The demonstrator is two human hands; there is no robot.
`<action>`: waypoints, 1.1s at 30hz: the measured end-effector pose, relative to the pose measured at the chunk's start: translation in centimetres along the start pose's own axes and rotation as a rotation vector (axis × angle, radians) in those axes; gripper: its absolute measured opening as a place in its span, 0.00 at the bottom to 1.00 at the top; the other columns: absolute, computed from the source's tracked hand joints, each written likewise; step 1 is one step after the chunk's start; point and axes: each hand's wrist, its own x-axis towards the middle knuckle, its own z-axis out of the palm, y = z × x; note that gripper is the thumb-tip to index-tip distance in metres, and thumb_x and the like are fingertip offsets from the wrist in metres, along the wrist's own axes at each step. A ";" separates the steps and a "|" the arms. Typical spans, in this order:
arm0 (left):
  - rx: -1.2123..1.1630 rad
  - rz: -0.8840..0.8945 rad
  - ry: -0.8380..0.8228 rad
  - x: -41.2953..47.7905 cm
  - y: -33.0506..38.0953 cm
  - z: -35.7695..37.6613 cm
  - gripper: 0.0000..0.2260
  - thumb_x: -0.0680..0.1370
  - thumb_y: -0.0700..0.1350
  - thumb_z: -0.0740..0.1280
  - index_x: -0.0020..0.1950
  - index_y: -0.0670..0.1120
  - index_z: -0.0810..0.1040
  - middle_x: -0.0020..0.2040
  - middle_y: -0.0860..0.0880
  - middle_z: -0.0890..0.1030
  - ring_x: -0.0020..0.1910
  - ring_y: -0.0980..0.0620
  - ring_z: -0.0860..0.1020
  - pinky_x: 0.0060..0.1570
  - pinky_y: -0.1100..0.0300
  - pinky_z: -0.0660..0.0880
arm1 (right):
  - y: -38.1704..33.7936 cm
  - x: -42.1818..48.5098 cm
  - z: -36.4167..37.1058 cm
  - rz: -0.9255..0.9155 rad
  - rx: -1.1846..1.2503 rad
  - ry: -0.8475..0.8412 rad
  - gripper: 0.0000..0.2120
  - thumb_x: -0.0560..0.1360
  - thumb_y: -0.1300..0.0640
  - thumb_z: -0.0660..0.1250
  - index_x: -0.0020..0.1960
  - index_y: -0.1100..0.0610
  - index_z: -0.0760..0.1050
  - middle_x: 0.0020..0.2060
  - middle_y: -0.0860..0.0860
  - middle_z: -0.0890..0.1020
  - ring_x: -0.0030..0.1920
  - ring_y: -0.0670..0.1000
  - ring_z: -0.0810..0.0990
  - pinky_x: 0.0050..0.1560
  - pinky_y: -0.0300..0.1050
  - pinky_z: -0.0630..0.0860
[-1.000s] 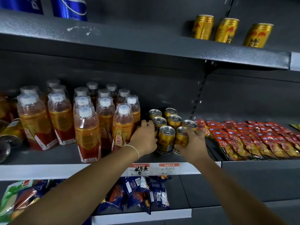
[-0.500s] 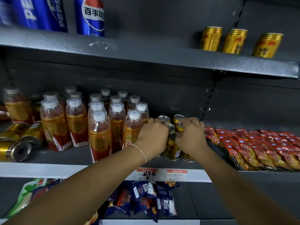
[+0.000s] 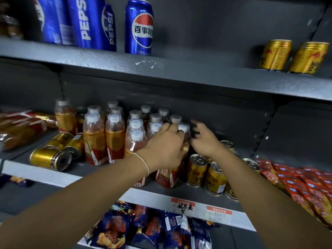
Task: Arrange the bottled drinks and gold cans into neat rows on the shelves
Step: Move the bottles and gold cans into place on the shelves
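Head view looks onto a dark grey metal shelf point(image 3: 36, 174), the middle one, where most of the work sits. Its largest group is a block of clear plastic bottles point(image 3: 115, 139) of amber drink, white-capped with red-and-gold labels, standing in rough files from the near edge to the far back. The files are uneven, which is likely why the hands are here.

Right of the block stand upright gold cans point(image 3: 196, 170), packed close as their own cluster. At the far left, tipped gold cans point(image 3: 50, 159) lie on their sides, not yet stood up. A pair of gold cans point(image 3: 274, 54) sits at the right of the upper shelf point(image 3: 197, 74), with tall blue cola cans point(image 3: 139, 27) at its left. Red sachets point(image 3: 296, 182) fill the middle shelf's right end.

The left hand point(image 3: 161, 150) wraps its fingers round the shoulder of the rightmost near bottle point(image 3: 167, 177), seemingly to slide it square with its row and off the cans. The right hand point(image 3: 203, 141), blurred, has its fingers spread and loosely bent and holds nothing. It is poised just beyond that bottle, above the cans, probably to steady it or reach the next one.
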 end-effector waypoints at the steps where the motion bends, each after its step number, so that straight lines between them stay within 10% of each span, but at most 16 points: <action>1: 0.016 0.013 0.002 -0.1 0.0 0.1 0.22 0.75 0.52 0.65 0.65 0.43 0.69 0.62 0.42 0.69 0.63 0.43 0.66 0.62 0.51 0.69 | 0.0 0.4 0.3 0.001 0.037 -0.014 0.41 0.72 0.53 0.74 0.79 0.51 0.57 0.70 0.53 0.72 0.69 0.53 0.72 0.71 0.54 0.70; 7: -0.096 0.049 -0.036 -1.2 -0.3 0.0 0.26 0.72 0.51 0.72 0.65 0.45 0.69 0.61 0.45 0.63 0.54 0.44 0.72 0.49 0.52 0.77 | -0.3 1.4 1.0 -0.133 -0.092 -0.011 0.20 0.69 0.58 0.76 0.54 0.42 0.73 0.43 0.36 0.80 0.47 0.34 0.80 0.45 0.24 0.73; 13: -0.089 0.111 -0.039 -2.6 -0.7 0.2 0.29 0.70 0.43 0.72 0.67 0.48 0.65 0.63 0.45 0.66 0.60 0.43 0.69 0.49 0.53 0.75 | -1.6 1.4 1.5 -0.128 -0.267 -0.035 0.23 0.66 0.56 0.78 0.58 0.60 0.76 0.53 0.57 0.81 0.55 0.59 0.81 0.56 0.52 0.77; 24: -0.258 0.111 0.079 -6.9 -2.6 -2.8 0.37 0.69 0.47 0.74 0.74 0.53 0.59 0.63 0.49 0.65 0.58 0.49 0.70 0.44 0.58 0.73 | -5.6 -2.7 2.1 -0.178 -0.191 0.255 0.35 0.62 0.56 0.82 0.64 0.56 0.70 0.53 0.48 0.79 0.53 0.49 0.79 0.48 0.37 0.75; 29: -0.308 0.166 0.122 -10.9 -5.1 -5.6 0.34 0.68 0.48 0.75 0.69 0.55 0.62 0.58 0.50 0.67 0.52 0.51 0.72 0.43 0.57 0.76 | -9.9 -6.6 3.2 -0.221 -0.333 0.335 0.33 0.63 0.52 0.81 0.62 0.49 0.68 0.54 0.50 0.78 0.54 0.51 0.78 0.55 0.51 0.79; 33: -0.448 0.155 -0.005 -15.5 -8.4 -7.3 0.26 0.67 0.48 0.76 0.60 0.54 0.68 0.55 0.52 0.69 0.50 0.58 0.69 0.45 0.61 0.76 | -13.7 -9.7 5.6 -0.179 -0.438 0.294 0.31 0.58 0.47 0.83 0.56 0.47 0.74 0.47 0.43 0.81 0.48 0.45 0.81 0.47 0.44 0.80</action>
